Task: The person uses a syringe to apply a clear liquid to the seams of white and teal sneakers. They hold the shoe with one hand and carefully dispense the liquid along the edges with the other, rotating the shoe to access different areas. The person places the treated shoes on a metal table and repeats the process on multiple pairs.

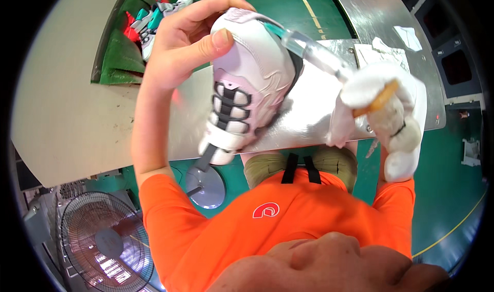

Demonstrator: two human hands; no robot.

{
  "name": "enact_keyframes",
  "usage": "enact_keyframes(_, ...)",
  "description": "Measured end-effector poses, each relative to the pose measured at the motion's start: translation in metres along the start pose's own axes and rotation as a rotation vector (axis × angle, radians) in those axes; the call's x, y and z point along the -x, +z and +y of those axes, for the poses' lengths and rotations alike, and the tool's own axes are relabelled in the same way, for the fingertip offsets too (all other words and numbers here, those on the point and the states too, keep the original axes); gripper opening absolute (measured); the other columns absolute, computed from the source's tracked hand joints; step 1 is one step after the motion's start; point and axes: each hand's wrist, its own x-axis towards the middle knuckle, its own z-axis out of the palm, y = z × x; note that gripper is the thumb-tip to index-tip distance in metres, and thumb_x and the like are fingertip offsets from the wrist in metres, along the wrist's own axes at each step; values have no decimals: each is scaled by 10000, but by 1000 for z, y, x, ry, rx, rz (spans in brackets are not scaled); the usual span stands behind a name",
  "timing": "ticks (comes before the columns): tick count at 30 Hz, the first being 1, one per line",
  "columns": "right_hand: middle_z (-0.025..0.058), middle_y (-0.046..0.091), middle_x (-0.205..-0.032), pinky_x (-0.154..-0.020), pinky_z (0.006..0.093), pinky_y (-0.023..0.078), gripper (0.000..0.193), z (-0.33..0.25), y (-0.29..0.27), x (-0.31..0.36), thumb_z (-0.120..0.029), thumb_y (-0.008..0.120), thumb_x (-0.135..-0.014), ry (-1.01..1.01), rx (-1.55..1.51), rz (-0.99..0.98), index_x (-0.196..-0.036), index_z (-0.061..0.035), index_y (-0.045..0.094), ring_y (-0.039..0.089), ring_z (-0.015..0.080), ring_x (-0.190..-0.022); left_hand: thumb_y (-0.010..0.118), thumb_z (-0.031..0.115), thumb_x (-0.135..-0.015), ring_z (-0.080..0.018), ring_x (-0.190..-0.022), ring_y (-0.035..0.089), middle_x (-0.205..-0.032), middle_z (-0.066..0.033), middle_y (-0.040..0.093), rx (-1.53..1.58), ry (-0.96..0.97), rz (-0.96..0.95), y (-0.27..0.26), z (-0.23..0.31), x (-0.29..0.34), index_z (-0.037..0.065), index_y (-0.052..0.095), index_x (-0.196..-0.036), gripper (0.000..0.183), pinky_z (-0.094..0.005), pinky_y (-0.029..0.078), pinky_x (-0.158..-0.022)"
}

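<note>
My bare left hand (180, 48) is closed around the toe end of a white and pale pink sports shoe (257, 68). Black lacing runs along its upper, and the heel end points down toward my body. In a white glove, my right hand (399, 99) grips a clear syringe-like tube (319, 55). Its teal tip (275, 30) meets the edge where the shoe's upper joins the sole, near the toe. An orange-tan strip (378, 99) lies across the gloved fingers; whether it belongs to the tube, I cannot tell.
Below the shoe is a shiny metal worktop (309, 107) beside a beige table (67, 112). Several shoes (149, 30) lie on a green-lined belt at the upper left. White cloths or papers (381, 53) rest at the right. A fan (108, 240) stands at the lower left.
</note>
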Motion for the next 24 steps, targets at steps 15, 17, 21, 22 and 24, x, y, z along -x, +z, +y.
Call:
enact_keyframes(15,118,621,-802,-596,312,550,516,70,-9,-56,-208,596,-694,219,244,-90,-1138,54,578,648,205,-665,548,283,-992,-149,-951,646,-1109,-100,659,356,59,694,-33,-70,73,-66,547,-1232,423,-259,506,-804)
enact_keyframes(17,115,623,-807,-589,303,545,518,82,-13,-59,-217,587,-698,246,204,-82,-1142,50,578,644,196,-660,538,295,-997,-153,-947,648,-1095,-98,662,417,20,753,-39,-81,79,-61,566,-1191,406,-264,509,-805)
enact_keyframes(21,145,614,-783,-534,319,549,705,98,-20,-56,-457,660,-714,351,204,-55,-1182,54,533,653,244,-638,527,325,-999,-161,-930,652,-1060,-104,670,475,-39,873,-41,-97,85,-58,580,-1153,416,-266,507,-812)
enact_keyframes(22,135,624,-788,-559,307,551,578,98,-20,-56,-292,614,-699,386,118,-38,-1156,58,563,659,227,-658,523,334,-999,-170,-935,654,-1064,-111,671,476,-61,896,-41,-101,87,-61,579,-1156,428,-277,512,-812)
enact_keyframes(24,128,630,-777,-581,302,559,506,104,-26,-55,-126,563,-677,436,-8,-31,-1146,64,582,673,226,-685,514,352,-1000,-189,-943,659,-1071,-125,672,481,-105,942,-41,-107,89,-66,577,-1161,452,-298,523,-812)
